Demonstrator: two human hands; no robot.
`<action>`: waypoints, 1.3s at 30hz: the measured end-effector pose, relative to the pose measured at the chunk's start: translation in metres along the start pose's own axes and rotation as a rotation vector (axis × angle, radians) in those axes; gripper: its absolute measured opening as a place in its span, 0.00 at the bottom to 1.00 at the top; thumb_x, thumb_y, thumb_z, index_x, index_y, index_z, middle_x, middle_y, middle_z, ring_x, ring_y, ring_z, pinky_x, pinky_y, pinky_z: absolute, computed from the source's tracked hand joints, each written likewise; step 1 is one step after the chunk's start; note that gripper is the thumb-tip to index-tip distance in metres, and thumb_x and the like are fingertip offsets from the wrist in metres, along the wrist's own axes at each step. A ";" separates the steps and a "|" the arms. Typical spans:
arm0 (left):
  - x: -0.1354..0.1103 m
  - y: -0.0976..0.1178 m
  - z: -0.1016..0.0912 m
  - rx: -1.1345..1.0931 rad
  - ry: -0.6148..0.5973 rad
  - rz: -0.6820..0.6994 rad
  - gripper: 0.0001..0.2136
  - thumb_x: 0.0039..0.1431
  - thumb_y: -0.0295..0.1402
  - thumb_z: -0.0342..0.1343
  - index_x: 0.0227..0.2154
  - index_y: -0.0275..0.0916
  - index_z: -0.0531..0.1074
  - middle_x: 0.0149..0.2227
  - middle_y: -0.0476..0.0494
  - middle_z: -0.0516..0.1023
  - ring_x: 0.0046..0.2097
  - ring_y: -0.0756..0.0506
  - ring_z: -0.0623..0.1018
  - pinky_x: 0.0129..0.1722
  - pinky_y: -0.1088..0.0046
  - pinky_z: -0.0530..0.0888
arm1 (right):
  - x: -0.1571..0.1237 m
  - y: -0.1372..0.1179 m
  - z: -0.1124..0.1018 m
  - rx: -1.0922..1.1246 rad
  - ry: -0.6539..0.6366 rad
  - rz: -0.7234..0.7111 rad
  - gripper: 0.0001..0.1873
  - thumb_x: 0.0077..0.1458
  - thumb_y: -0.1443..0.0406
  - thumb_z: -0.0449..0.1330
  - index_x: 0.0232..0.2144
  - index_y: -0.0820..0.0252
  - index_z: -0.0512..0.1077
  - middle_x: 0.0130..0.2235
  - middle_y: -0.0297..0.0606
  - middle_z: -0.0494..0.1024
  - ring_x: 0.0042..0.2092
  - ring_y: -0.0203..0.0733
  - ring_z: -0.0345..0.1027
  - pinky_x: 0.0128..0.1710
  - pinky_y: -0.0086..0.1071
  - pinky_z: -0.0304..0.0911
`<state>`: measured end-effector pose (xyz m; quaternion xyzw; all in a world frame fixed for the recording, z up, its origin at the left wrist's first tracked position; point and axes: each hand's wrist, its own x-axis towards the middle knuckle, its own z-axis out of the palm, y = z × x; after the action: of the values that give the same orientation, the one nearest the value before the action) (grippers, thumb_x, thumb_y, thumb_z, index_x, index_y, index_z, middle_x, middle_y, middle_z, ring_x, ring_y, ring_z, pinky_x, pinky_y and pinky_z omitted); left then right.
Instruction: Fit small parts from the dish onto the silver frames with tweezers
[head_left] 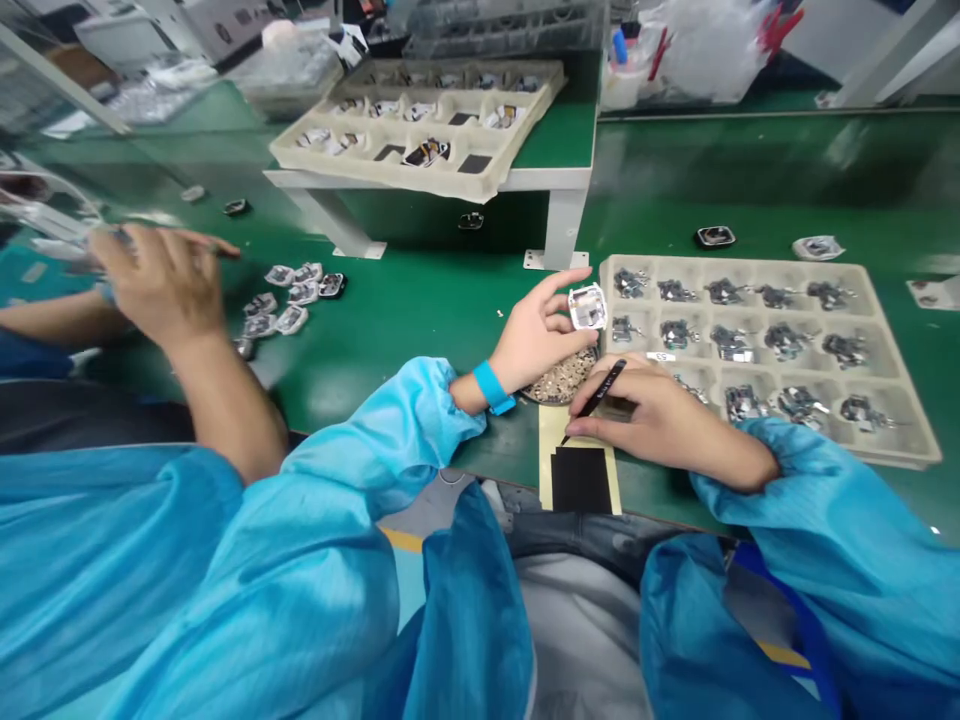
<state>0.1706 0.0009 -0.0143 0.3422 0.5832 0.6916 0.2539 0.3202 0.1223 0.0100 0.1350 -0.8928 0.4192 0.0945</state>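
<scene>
Between the thumb and fingers of my left hand (541,335) is a small white watch-like casing (587,306), its inside turned toward me. My right hand (649,412) grips dark tweezers (604,388), pen-fashion. Their tip meets the top edge of a black square sheet (582,480), which lies on a pale yellow backing (551,430) at the table's front edge. Behind my hands, partly covered by them, stands a round dish of small tan pieces (562,376). A cream compartment tray (900,400) with small metallic parts sits just right of my hands.
A raised shelf (559,178) carries another cream tray (480,185) of parts. Several white casings (292,318) lie left on the green table (420,310). A co-worker's hand (169,285) is at far left. Two casings, one dark (715,236), one white (817,247), lie behind the right tray.
</scene>
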 end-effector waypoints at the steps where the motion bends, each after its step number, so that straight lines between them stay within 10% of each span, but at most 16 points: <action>1: -0.001 0.001 -0.001 0.020 0.003 0.006 0.31 0.47 0.28 0.69 0.56 0.41 0.68 0.48 0.41 0.78 0.34 0.49 0.79 0.35 0.74 0.76 | 0.000 0.000 0.000 -0.001 -0.003 0.007 0.08 0.55 0.59 0.70 0.35 0.54 0.78 0.39 0.35 0.81 0.44 0.46 0.74 0.48 0.41 0.63; 23: -0.007 0.001 0.000 0.180 -0.003 0.036 0.27 0.50 0.23 0.64 0.55 0.37 0.70 0.43 0.42 0.77 0.31 0.52 0.73 0.27 0.77 0.68 | -0.001 -0.007 -0.008 0.216 0.017 -0.066 0.03 0.56 0.64 0.69 0.33 0.53 0.78 0.35 0.33 0.82 0.40 0.42 0.75 0.46 0.41 0.67; 32: -0.010 0.003 0.000 0.101 -0.021 0.022 0.17 0.54 0.30 0.66 0.47 0.36 0.72 0.40 0.42 0.78 0.38 0.49 0.78 0.36 0.76 0.75 | 0.003 0.006 -0.047 -0.016 0.757 -0.099 0.10 0.53 0.68 0.69 0.35 0.46 0.78 0.35 0.37 0.80 0.39 0.52 0.75 0.44 0.52 0.70; 39: -0.012 0.007 0.003 0.123 0.005 -0.109 0.09 0.58 0.32 0.61 0.41 0.36 0.75 0.35 0.43 0.79 0.31 0.49 0.78 0.25 0.77 0.76 | 0.000 0.016 -0.042 -0.271 0.653 -0.087 0.07 0.53 0.63 0.70 0.35 0.47 0.77 0.36 0.37 0.83 0.43 0.53 0.76 0.47 0.52 0.70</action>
<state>0.1809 -0.0075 -0.0097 0.3229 0.6430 0.6405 0.2682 0.3171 0.1647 0.0252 0.0182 -0.8565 0.3136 0.4096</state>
